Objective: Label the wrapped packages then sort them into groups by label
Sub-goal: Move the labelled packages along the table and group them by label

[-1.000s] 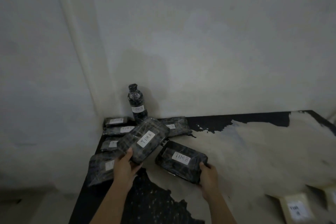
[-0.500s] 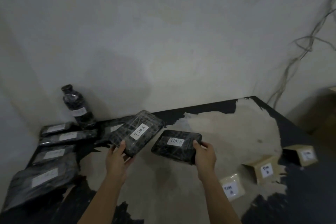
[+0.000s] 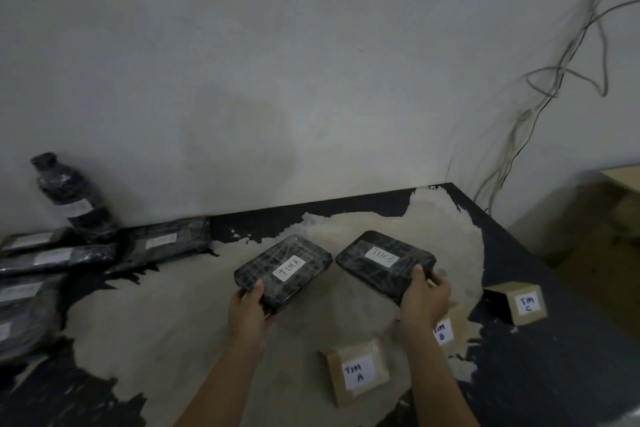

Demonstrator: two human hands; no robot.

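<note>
Beside the three tan marker boxes, the person holds two wrapped packages above the worktop (image 3: 180, 322), labels up so they can be read. Left hand (image 3: 247, 310) is closed on the TIM A package (image 3: 282, 270), up and left of the TIM A box (image 3: 358, 371). Right hand (image 3: 422, 298) is closed on the TIM B package (image 3: 384, 262), just above the TIM B box (image 3: 443, 331). Each seems bound for its matching marker; the TIM C box (image 3: 519, 302) stands alone further right

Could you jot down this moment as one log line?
left hand: holds TIM A package | right hand: holds TIM B package | TIM A box, TIM C box: on table
</note>
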